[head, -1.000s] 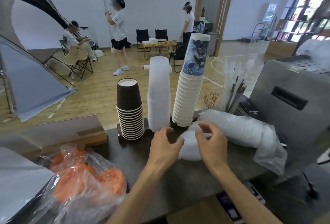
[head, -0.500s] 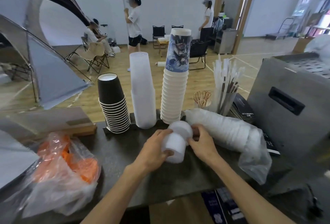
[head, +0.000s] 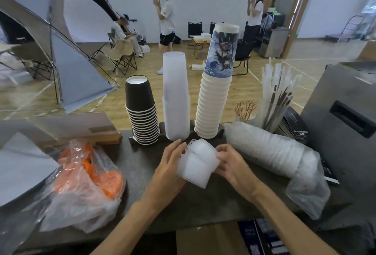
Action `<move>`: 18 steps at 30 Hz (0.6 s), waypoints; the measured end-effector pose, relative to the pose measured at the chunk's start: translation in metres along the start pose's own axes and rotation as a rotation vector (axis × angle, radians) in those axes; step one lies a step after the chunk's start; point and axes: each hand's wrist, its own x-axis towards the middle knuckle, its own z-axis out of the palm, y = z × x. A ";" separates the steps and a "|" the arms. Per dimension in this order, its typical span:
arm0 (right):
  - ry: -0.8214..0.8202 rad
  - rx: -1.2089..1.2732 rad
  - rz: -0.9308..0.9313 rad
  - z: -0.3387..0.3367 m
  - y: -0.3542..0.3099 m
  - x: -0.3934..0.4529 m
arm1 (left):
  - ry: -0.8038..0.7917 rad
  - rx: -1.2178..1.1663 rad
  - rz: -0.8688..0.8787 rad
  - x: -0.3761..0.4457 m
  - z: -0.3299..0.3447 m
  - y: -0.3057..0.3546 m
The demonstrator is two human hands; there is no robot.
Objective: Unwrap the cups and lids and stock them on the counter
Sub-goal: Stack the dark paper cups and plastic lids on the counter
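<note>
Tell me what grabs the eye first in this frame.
Dead centre, the left hand and right hand hold a short stack of white lids above the dark counter. Behind them stand three cup stacks: black cups, frosted clear cups, and the tallest, white cups topped with a blue printed one. A bag of orange lids lies at left, and a long wrapped sleeve of white lids at right.

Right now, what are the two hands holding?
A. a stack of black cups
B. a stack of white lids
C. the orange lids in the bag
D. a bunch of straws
B: the left hand and right hand both grip a short stack of white lids above the counter, while the black cups, the orange lids and the straws stand untouched.
</note>
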 end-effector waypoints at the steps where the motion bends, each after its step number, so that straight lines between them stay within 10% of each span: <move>1: 0.016 0.026 0.030 0.002 -0.001 0.002 | 0.019 0.055 0.023 0.000 -0.001 0.000; 5: 0.035 -0.028 -0.007 0.010 0.001 0.009 | 0.105 -0.018 -0.165 0.004 -0.008 0.006; 10: -0.163 0.227 -0.034 0.012 0.004 0.012 | -0.102 -0.880 -0.710 0.005 -0.022 0.015; 18: -0.259 0.139 0.050 0.024 0.014 0.012 | -0.136 -1.241 -0.693 0.008 -0.023 0.009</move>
